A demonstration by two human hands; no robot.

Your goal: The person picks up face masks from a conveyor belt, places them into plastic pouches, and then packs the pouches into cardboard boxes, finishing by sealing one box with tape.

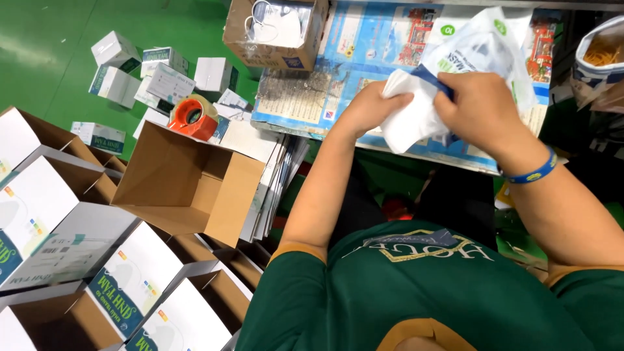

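I see both of my hands closed on a soft white folded stack of face masks, which sits over the worktop, a surface covered with printed blue paper sheets. My left hand grips the stack's near-left edge with fingers curled under; my right hand pinches its far side, where a thin clear plastic pouch with green print rises just behind the stack.

Risks as I judge them: the pouch mouth looks limp, so the stack could catch on its edge and fan apart. The stack hangs near the worktop's front edge, so a loosened mask could drop into the gap below. To the left of the stack, an open brown cardboard carton and an orange tape dispenser stand well apart, unlikely to interfere.
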